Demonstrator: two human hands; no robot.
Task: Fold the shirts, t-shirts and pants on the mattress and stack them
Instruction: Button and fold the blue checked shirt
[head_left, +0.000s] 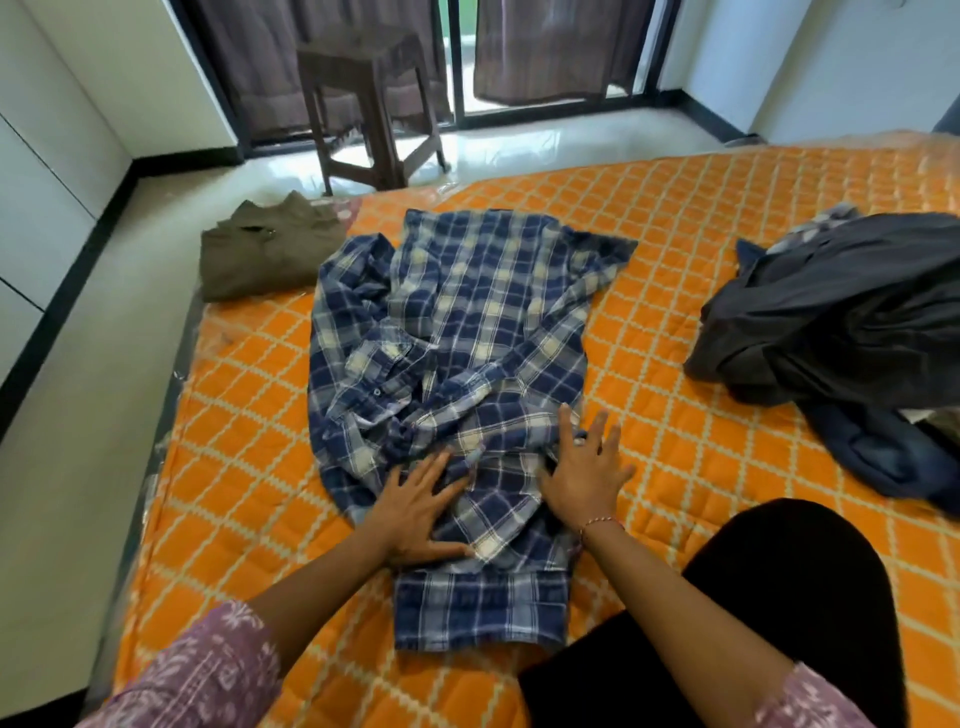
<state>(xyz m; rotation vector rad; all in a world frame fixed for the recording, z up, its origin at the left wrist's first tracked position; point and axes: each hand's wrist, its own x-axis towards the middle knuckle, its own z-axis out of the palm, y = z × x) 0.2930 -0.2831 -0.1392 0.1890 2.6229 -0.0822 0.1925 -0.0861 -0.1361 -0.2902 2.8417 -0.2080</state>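
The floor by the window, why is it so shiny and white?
Head view: daylight through the glass door glares off the glossy pale floor tiles; the wide lens bends the orange quilted mattress edges; the dark brown wooden stool looks soft, slightly blurred.

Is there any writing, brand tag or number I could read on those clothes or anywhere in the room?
None can be read. The plaid shirt under both hands, the folded olive shirt and the dark clothes pile show no readable label, and the orange mattress bears only a pattern.
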